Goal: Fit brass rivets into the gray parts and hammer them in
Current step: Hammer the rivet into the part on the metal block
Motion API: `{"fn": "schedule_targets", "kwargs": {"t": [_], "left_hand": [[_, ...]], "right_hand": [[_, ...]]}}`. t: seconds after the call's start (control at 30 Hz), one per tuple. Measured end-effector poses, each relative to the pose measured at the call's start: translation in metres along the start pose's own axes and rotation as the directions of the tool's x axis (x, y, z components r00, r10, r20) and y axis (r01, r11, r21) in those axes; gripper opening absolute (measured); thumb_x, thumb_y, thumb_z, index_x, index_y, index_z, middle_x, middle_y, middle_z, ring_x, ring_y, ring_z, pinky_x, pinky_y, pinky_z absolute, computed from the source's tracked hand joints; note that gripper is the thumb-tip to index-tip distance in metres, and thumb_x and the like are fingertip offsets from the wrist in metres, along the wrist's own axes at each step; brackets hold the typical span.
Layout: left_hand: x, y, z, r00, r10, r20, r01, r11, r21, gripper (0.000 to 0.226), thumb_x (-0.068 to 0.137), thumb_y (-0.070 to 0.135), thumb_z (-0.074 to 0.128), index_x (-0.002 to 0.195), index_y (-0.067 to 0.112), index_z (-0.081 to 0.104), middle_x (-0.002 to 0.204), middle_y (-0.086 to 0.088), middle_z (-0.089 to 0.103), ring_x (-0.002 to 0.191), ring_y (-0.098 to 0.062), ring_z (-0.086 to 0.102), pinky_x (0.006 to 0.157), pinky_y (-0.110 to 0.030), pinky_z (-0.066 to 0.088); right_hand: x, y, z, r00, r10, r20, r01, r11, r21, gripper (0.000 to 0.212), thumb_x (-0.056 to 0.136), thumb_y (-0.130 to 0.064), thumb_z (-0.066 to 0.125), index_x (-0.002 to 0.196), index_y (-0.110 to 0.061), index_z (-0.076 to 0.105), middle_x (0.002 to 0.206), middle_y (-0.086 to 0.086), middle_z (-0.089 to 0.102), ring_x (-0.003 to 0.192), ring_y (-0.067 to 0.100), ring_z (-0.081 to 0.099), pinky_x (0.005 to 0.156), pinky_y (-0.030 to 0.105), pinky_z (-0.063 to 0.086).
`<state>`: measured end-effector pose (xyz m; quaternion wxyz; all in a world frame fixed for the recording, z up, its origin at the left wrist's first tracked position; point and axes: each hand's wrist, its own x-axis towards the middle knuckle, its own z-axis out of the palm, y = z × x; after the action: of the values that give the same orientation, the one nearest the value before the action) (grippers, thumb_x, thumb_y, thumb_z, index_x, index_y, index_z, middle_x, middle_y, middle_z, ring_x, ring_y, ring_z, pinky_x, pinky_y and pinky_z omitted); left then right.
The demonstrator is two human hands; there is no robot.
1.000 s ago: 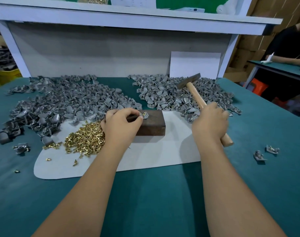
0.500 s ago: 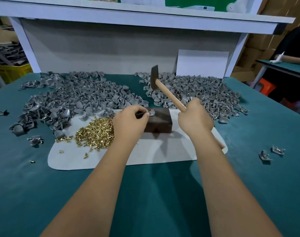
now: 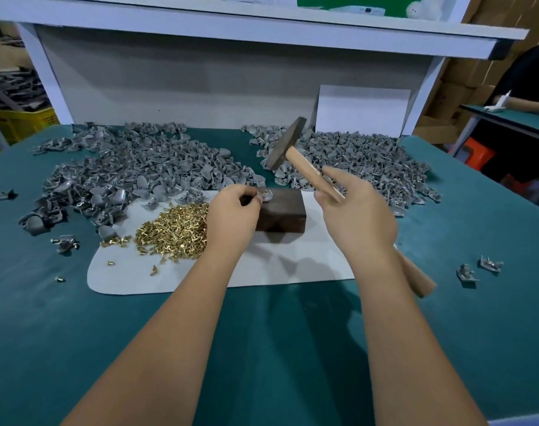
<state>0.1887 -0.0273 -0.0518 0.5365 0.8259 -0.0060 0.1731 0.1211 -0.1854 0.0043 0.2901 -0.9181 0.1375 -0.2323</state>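
My left hand pinches a small gray part with a brass rivet in it, held flat on the top left corner of a dark block. My right hand grips the wooden handle of a hammer, whose dark head hangs tilted above and behind the block, a short way over the part. A heap of loose brass rivets lies on the white mat, just left of my left hand.
Two big piles of gray parts fill the back of the green table, one on the left and one on the right. Two single gray parts lie at the right. A white shelf frame stands behind; another person's arm rests on a table at far right.
The hammer swung from lying back over the right pile to a raised position over the block, and its head has since tipped and come closer to the part. My left hand stays on the part.
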Motion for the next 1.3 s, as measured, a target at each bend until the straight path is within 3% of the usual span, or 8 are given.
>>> {"fn": "schedule_targets", "kwargs": {"t": [0.13, 0.37, 0.47, 0.63, 0.77, 0.9, 1.23, 1.3], "left_hand": [[0.002, 0.0, 0.001, 1.0, 0.003, -0.022, -0.003, 1.0, 0.013, 0.007, 0.092, 0.023, 0.065, 0.092, 0.021, 0.072, 0.091, 0.008, 0.062, 0.085, -0.013, 0.055, 0.073, -0.023, 0.038], [0.006, -0.003, 0.002, 0.999, 0.037, -0.002, -0.037, 0.999, 0.026, 0.008, 0.091, 0.022, 0.066, 0.085, 0.023, 0.072, 0.096, 0.005, 0.066, 0.089, -0.012, 0.057, 0.078, -0.02, 0.038], [0.008, -0.004, 0.002, 0.998, 0.056, 0.026, -0.057, 0.997, 0.046, 0.008, 0.092, 0.023, 0.066, 0.088, 0.021, 0.073, 0.098, 0.005, 0.065, 0.09, -0.011, 0.056, 0.078, -0.02, 0.037], [0.008, -0.003, -0.001, 0.995, 0.079, 0.06, -0.081, 0.997, 0.016, 0.008, 0.093, 0.02, 0.065, 0.087, 0.021, 0.071, 0.102, -0.001, 0.065, 0.093, -0.015, 0.057, 0.081, -0.025, 0.039], [0.006, -0.001, -0.001, 0.996, 0.072, 0.052, -0.071, 0.997, -0.023, 0.008, 0.093, 0.018, 0.066, 0.089, 0.018, 0.073, 0.103, -0.002, 0.064, 0.095, -0.017, 0.058, 0.087, -0.026, 0.043], [0.006, -0.001, 0.0, 0.997, 0.064, 0.052, -0.062, 0.997, -0.038, 0.007, 0.092, 0.016, 0.067, 0.088, 0.017, 0.073, 0.104, -0.004, 0.065, 0.097, -0.019, 0.059, 0.09, -0.028, 0.045], [0.008, -0.003, 0.002, 0.997, 0.076, 0.015, -0.076, 0.997, 0.003, 0.007, 0.091, 0.017, 0.068, 0.089, 0.016, 0.075, 0.099, 0.003, 0.065, 0.094, -0.013, 0.058, 0.085, -0.02, 0.04], [0.006, -0.003, 0.001, 0.997, 0.074, 0.02, -0.073, 0.996, -0.05, 0.008, 0.09, 0.016, 0.069, 0.084, 0.02, 0.072, 0.1, 0.001, 0.066, 0.095, -0.015, 0.06, 0.087, -0.024, 0.044]], "right_hand": [[-0.006, -0.004, -0.005, 0.993, -0.113, -0.043, 0.107, 0.986, -0.124, 0.034, 0.093, -0.045, 0.052, 0.124, -0.057, 0.05, 0.095, -0.009, 0.069, 0.084, 0.023, 0.061, 0.062, 0.029, 0.037], [-0.014, -0.005, -0.019, 0.971, -0.186, -0.152, 0.144, 0.958, -0.249, 0.037, 0.096, -0.043, 0.048, 0.13, -0.055, 0.045, 0.08, -0.003, 0.063, 0.065, 0.024, 0.051, 0.049, 0.026, 0.032], [-0.017, -0.002, -0.023, 0.981, -0.171, -0.091, 0.139, 0.949, -0.284, 0.027, 0.097, -0.041, 0.047, 0.123, -0.043, 0.054, 0.078, -0.005, 0.058, 0.076, 0.027, 0.057, 0.055, 0.03, 0.034], [-0.016, -0.002, -0.018, 0.988, -0.156, -0.01, 0.143, 0.931, -0.335, 0.015, 0.099, -0.033, 0.044, 0.106, -0.02, 0.048, 0.083, 0.0, 0.055, 0.07, 0.025, 0.042, 0.058, 0.033, 0.028], [-0.023, -0.003, -0.01, 0.978, -0.211, 0.003, 0.202, 0.933, -0.299, 0.024, 0.098, -0.03, 0.045, 0.121, -0.033, 0.049, 0.082, 0.001, 0.06, 0.068, 0.028, 0.045, 0.057, 0.033, 0.027], [-0.029, -0.005, -0.005, 0.971, -0.235, -0.034, 0.213, 0.927, -0.309, 0.051, 0.098, -0.027, 0.045, 0.136, -0.058, 0.031, 0.064, -0.008, 0.032, 0.055, 0.019, 0.033, 0.046, 0.027, 0.017], [-0.026, -0.007, -0.004, 0.97, -0.227, -0.088, 0.194, 0.939, -0.284, 0.05, 0.097, -0.027, 0.045, 0.136, -0.057, 0.033, 0.073, -0.003, 0.048, 0.059, 0.023, 0.041, 0.051, 0.031, 0.028], [-0.028, -0.008, -0.003, 0.974, -0.225, -0.005, 0.212, 0.927, -0.308, 0.05, 0.097, -0.027, 0.045, 0.134, -0.059, 0.033, 0.07, -0.003, 0.047, 0.06, 0.022, 0.038, 0.051, 0.031, 0.026]]}}
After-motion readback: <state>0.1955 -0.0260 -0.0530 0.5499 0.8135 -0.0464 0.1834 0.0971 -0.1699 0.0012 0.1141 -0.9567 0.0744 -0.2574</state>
